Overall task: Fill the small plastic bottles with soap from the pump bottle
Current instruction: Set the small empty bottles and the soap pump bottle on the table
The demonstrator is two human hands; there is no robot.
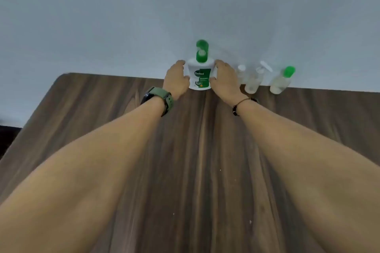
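Tabletop (pixel 205 170): dark wood grain, long and bare in the near part; both forearms stretch over it toward the far edge, where all the bottles stand against a pale wall (pixel 123 16).
Left hand (pixel 177 80): far out at full reach, curled round the left side of the pump bottle, thumb in front; a green watch (pixel 159 99) sits on this wrist.
Right hand (pixel 225 80): curled round the right side of the same bottle, so the two hands grip it between them (the fingertips behind the bottle are hidden).
Pump bottle (pixel 200 77): white body with green label, green pump head (pixel 202 52) on top, standing upright at the far edge of the tabletop, close to the wall.
Small bottles: three clear ones just to the right of the right hand; the nearest to it is a small bottle (pixel 241 73), then an open-cap bottle (pixel 255 82) with its lid flipped up, then a green-cap bottle (pixel 282 81). Some pale content seems to lie at the bottom of the last two, but it is blurred.
Risk, knocking: the right wrist is just beside the first small bottle; if the hands pull the pump bottle back with a swing to the right, the light bottles may fall.
Risk, spilling: I judge that a hard squeeze or a touch on the pump head while it is lifted may push soap out too early.
Risk, slipping: with arms so stretched, the grip is probably weak.
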